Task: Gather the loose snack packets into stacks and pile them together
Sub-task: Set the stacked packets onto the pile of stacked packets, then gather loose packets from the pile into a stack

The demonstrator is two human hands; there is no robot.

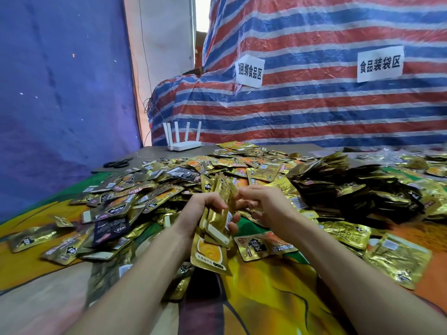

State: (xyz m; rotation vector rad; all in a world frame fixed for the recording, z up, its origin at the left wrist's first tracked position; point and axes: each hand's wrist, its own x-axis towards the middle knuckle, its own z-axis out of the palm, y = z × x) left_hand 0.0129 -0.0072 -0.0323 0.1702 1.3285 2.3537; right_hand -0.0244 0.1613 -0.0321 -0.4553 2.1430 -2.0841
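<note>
Gold foil packets (169, 194), some black-labelled; tarp (314, 112) at 1 o'clock striped red, blue, white; sheet (60, 93) at 10 o'clock plain blue; router (185, 145) white; tabletop (278, 298) cover printed orange, yellow, green

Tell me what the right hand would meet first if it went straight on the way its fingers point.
The upright bundle of gold foil snack packets, gripped by the left hand; the right hand points left at its top edge and seems to pinch it.

Gold foil snack packets (154, 197) lie loose & overlapping, left to centre. Small stack (215, 228) held upright at centre front, edges uneven. Piled stacks (338, 182) heaped at right, some dark.
</note>
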